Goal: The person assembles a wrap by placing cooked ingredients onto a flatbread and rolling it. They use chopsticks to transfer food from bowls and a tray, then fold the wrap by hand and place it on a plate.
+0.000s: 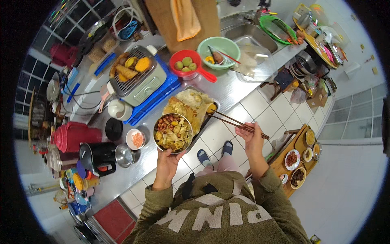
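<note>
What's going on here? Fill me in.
A person stands at a kitchen counter. The left hand holds a metal bowl full of mixed food. The right hand holds chopsticks, their tips reaching the metal tray of food beside the bowl. A grill with food sits further back.

bowl [173, 133] w/ food left of chopsticks [237, 123], tray [191, 106] behind bowl, grill [136, 75] behind-left

Steel surface [227, 95] runs diagonally with a sink [252, 36] at far end; white tiled floor [264, 118]; dark gridded windows [34, 69] on left; glazed panels [357, 110] on right; low wooden table [298, 142] by the floor.
</note>
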`<action>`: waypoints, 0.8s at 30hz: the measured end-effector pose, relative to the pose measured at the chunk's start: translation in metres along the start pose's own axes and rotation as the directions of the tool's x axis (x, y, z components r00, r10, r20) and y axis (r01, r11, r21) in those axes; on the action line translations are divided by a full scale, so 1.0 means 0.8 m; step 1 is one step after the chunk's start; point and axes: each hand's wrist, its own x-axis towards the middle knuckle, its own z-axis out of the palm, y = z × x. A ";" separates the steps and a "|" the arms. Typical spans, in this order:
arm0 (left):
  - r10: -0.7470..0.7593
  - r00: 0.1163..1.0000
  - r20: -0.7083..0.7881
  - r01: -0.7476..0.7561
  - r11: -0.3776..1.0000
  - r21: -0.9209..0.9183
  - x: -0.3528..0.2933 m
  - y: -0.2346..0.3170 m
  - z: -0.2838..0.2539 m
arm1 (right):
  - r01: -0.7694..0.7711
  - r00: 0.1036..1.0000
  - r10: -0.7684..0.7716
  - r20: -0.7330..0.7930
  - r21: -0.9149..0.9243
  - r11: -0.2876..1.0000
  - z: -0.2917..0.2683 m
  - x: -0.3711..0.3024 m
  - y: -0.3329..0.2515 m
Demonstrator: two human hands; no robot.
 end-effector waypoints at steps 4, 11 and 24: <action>-0.106 0.989 0.104 0.098 0.992 0.082 0.018 -0.020 0.055 | 0.080 0.987 -0.071 -0.146 0.057 0.995 -0.077 -0.021 -0.060; -0.360 0.884 0.299 0.266 0.913 0.310 0.062 -0.131 0.193 | 0.179 0.826 -0.072 -0.559 0.139 0.974 -0.275 -0.127 -0.111; -0.907 0.300 0.296 0.472 0.411 0.780 0.062 -0.542 0.495 | 0.469 0.321 0.071 -0.944 0.223 0.854 -0.504 -0.312 -0.144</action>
